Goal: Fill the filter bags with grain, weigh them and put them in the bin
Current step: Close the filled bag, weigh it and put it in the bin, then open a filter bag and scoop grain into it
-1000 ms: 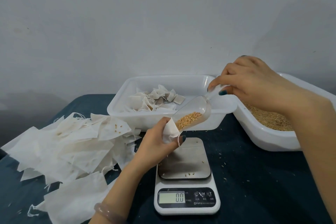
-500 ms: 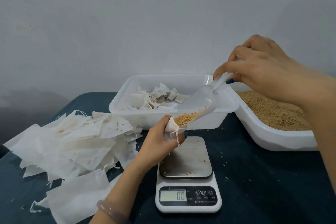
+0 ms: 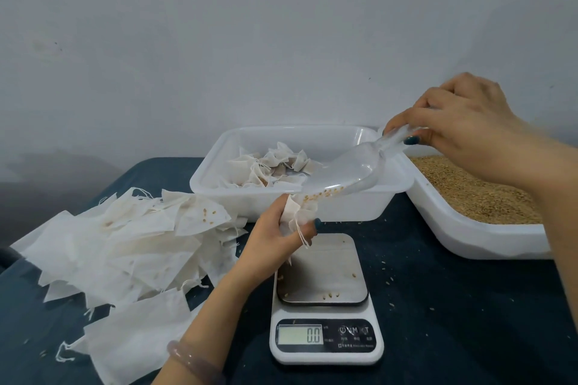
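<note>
Grain tray [image 3: 488, 241]: on your right, full of grain [image 3: 469, 194].
Bin [image 3: 328, 206]: behind the scale, filled bags [image 3: 272, 166] inside.
Empty bags [image 3: 125, 244]: piled on your left.
Scale [image 3: 325, 353]: shows 0.0.
Scoop [image 3: 350, 172]: your right hand [image 3: 463, 122] pinches its handle; its tip meets the bag.
Filter bag [image 3: 292, 212]: your left hand [image 3: 269, 241] grips it, above the scale.

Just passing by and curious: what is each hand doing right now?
Left hand: closed, gripping a filter bag.
Right hand: closed, gripping the scoop by its handle.
</note>
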The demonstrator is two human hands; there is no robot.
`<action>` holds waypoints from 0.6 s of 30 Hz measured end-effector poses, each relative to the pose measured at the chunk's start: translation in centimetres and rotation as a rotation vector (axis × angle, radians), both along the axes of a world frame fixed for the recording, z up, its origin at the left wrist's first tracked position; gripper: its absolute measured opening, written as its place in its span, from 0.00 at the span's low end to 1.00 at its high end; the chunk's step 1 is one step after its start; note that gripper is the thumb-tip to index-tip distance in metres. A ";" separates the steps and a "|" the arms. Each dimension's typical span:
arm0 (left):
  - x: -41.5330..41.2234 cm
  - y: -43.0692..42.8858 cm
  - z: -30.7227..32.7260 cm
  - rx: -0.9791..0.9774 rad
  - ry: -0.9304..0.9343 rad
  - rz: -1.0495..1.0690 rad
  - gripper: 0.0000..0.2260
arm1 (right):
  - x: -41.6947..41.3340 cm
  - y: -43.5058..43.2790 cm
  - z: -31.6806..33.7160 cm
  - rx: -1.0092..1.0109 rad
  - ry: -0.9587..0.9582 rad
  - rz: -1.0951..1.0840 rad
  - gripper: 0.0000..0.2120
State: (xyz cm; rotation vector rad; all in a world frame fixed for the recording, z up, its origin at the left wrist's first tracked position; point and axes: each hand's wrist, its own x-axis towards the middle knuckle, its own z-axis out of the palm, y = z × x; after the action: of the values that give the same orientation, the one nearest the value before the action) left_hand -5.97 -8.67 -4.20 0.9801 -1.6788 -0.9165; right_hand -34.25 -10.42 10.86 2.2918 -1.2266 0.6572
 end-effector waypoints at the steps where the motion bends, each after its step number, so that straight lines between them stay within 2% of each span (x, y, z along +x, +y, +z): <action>1: 0.1 0.0 0.1 0.015 0.025 0.000 0.08 | -0.4 -0.1 -0.7 0.042 -0.045 -0.031 0.15; 4: 0.3 0.0 0.4 0.085 0.136 -0.004 0.12 | -1.7 -0.5 -3.4 0.245 -0.200 -0.110 0.13; 6: 0.5 0.0 0.6 0.122 0.209 -0.025 0.13 | -2.3 -0.6 -5.3 0.442 -0.412 -0.058 0.13; 8: 0.6 0.0 0.8 0.164 0.270 -0.040 0.15 | -2.8 -0.8 -7.1 0.535 -0.581 -0.042 0.15; 11: 0.8 0.0 0.9 0.213 0.302 -0.030 0.16 | -4.1 -1.7 -8.9 0.486 -0.624 -0.207 0.13; 15: 0.6 0.1 0.9 0.265 0.355 -0.004 0.17 | -6.5 -2.5 -9.7 0.368 -0.648 -0.551 0.12; 18: 0.6 0.1 1.0 0.326 0.402 0.005 0.17 | -7.8 -2.7 -9.8 0.355 -0.549 -0.757 0.13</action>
State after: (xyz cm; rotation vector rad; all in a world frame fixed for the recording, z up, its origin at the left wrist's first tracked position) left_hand -5.38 -8.54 -3.21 0.9333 -1.2110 -1.3155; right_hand -42.05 -13.15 1.04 1.6807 -2.4499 0.8327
